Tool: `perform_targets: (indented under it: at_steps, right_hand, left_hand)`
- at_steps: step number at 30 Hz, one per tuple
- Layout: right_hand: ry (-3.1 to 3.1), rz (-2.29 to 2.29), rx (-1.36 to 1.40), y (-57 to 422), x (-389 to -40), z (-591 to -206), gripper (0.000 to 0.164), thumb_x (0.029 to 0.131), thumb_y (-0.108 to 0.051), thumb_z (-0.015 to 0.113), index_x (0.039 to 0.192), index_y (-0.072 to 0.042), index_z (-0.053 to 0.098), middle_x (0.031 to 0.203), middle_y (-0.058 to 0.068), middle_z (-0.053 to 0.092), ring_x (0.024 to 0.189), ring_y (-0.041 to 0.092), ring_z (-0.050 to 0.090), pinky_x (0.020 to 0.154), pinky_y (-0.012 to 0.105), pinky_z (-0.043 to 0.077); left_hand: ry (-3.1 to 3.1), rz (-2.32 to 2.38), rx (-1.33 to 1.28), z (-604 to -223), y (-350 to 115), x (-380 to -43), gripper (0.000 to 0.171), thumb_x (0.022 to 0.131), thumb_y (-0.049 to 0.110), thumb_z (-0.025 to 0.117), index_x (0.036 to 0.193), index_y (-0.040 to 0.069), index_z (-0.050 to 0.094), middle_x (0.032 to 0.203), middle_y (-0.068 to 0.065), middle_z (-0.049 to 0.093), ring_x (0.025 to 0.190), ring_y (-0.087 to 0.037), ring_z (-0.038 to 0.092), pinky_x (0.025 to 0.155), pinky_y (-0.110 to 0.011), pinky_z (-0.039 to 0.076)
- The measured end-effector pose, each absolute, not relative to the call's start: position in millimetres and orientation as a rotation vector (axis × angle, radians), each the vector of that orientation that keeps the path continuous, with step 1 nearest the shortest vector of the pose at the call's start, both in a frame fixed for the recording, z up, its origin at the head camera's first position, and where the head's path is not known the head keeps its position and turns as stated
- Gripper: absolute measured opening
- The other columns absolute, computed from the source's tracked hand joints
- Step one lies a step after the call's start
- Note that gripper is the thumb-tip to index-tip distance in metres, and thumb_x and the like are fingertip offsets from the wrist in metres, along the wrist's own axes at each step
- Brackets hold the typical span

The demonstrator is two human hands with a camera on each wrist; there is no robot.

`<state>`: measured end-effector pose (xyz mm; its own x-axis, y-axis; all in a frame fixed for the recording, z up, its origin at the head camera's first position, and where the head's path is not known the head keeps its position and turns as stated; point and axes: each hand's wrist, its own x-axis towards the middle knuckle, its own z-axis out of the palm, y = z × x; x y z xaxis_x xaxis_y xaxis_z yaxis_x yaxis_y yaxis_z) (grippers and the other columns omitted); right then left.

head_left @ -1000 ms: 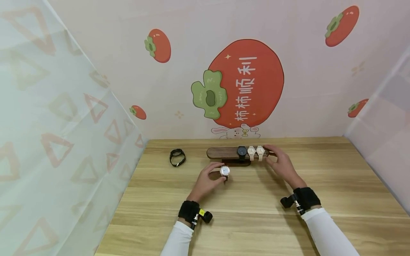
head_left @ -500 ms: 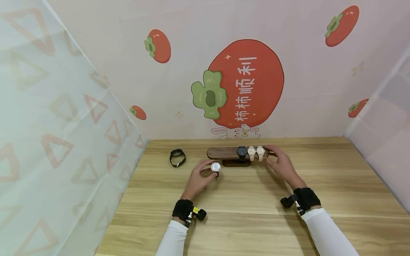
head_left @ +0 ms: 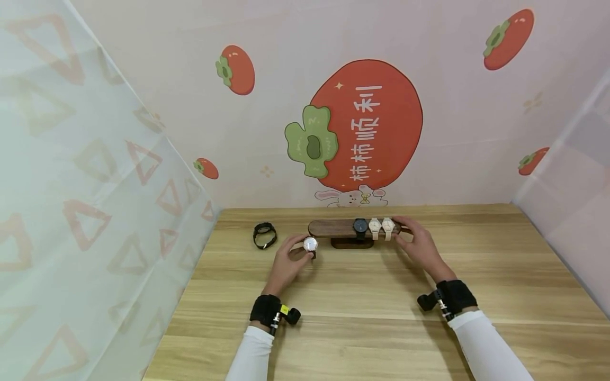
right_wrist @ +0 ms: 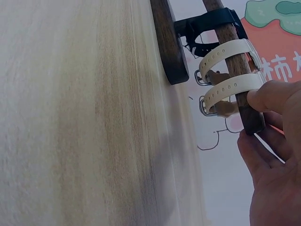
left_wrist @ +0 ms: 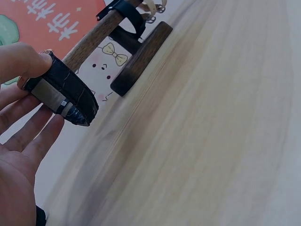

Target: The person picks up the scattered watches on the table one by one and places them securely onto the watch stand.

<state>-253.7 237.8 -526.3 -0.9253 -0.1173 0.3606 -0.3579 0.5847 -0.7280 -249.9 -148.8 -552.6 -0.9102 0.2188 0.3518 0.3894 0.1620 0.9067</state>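
A round, white-dialled wristwatch [head_left: 310, 244] w/ a dark leather-look strap is pinched btwn thumb & fingers of the left grip [head_left: 284, 266]; the free end of a long, round-ended, dark wooden bar [head_left: 331, 228] is seen just ahead & right of it. Step in hand, prob.: strap loop to be fed onto that end; whether they touch can't be told. Loop should be squared up w/ the bar & slid w/o scraping; poss. tipping should be countered at the far end, held by the right grip [head_left: 421, 246] just beside a cream-strapped watch [head_left: 388, 225]. Pose: dial is turned up; both white-sleeved forearms [head_left: 250, 354] are angled in over the pale wooden counter [head_left: 362, 307].
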Motion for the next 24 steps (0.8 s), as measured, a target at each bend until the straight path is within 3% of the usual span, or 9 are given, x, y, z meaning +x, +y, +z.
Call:
perform_targets:
  at_steps: [11,18,24]
  right_hand:
    - [-2.537,1.286,0.381,237.6,-252.3,-526.2,0.05,0.101,0.001,0.069,0.149,0.003,0.056,0.146,0.029,0.058,0.131,0.051,0.059,0.109,0.064,0.052]
    - [-2.532,1.285,0.376,237.4,-252.3,-526.4,0.05,0.102,0.0,0.069,0.15,0.002,0.055,0.146,0.029,0.058,0.13,0.05,0.059,0.108,0.064,0.052]
    - [-2.533,1.297,0.367,237.0,-252.3,-526.4,0.05,0.102,-0.002,0.069,0.15,0.0,0.056,0.146,0.028,0.058,0.132,0.05,0.059,0.109,0.065,0.051]
  left_hand:
    - [-2.237,-1.852,-0.53,-552.2,-149.7,-256.0,0.053,0.092,-0.004,0.08,0.143,0.002,0.064,0.14,-0.022,0.059,0.136,-0.042,0.057,0.114,-0.053,0.054]
    - [-2.237,-1.842,-0.446,-552.4,-145.1,-260.4,0.054,0.092,-0.015,0.074,0.143,-0.005,0.061,0.139,-0.028,0.055,0.137,-0.049,0.052,0.115,-0.063,0.049]
    - [-2.231,-1.86,-0.47,-550.9,-149.9,-265.8,0.054,0.092,-0.009,0.077,0.143,0.0,0.063,0.138,-0.022,0.057,0.136,-0.042,0.055,0.116,-0.056,0.052]
